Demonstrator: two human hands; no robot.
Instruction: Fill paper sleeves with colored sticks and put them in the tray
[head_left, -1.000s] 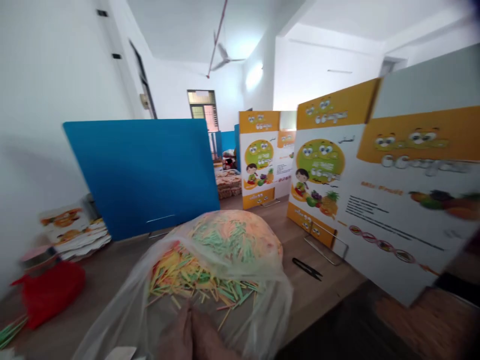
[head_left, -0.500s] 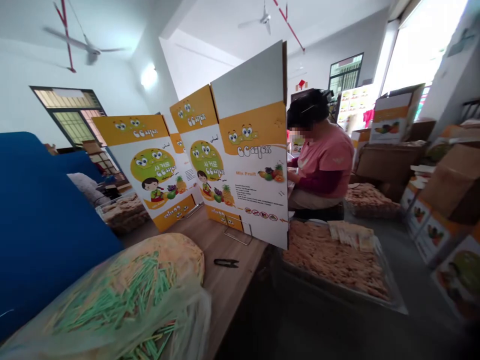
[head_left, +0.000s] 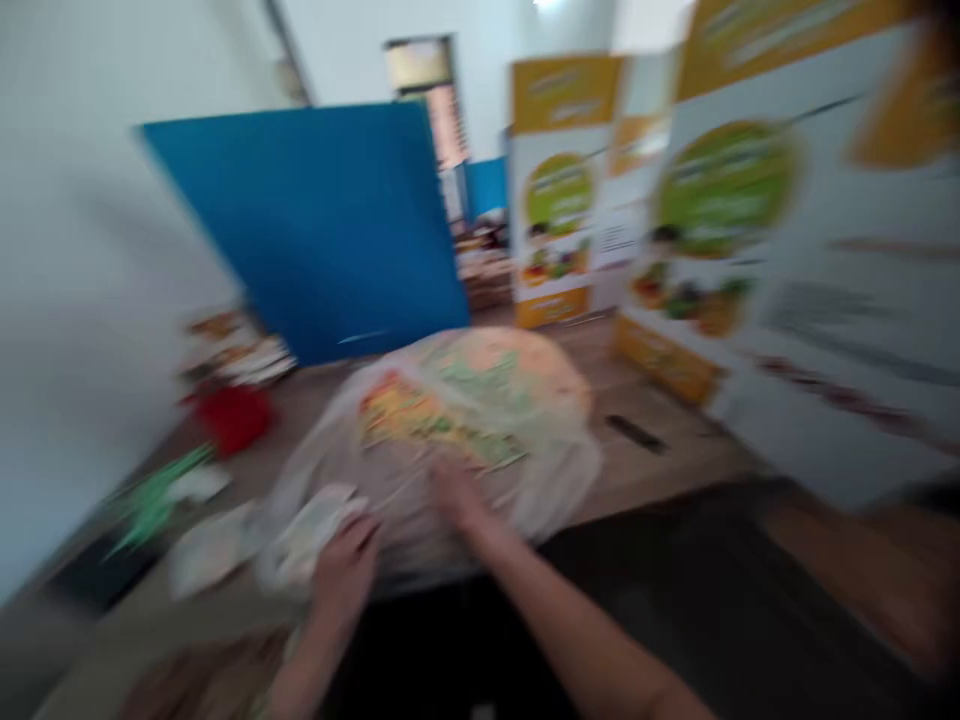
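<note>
Translucent plastic bag (head_left: 559,465), bulging with thin green and yellow sticks (head_left: 412,412), open on brown wood-look table (head_left: 690,455). Right hand (head_left: 456,492) at its mouth, left hand (head_left: 349,552) at whitish flat item (head_left: 316,515); blurred, can't tell either grip.

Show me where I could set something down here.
Bare tabletop shows right of the plastic bag, around the dark tool and up to the nearest printed cardboard. A narrower strip lies between the red bundle and the plastic bag. It is crowded at left, with green strips and a white packet, and in the middle, where the left hand and right hand are.
</note>
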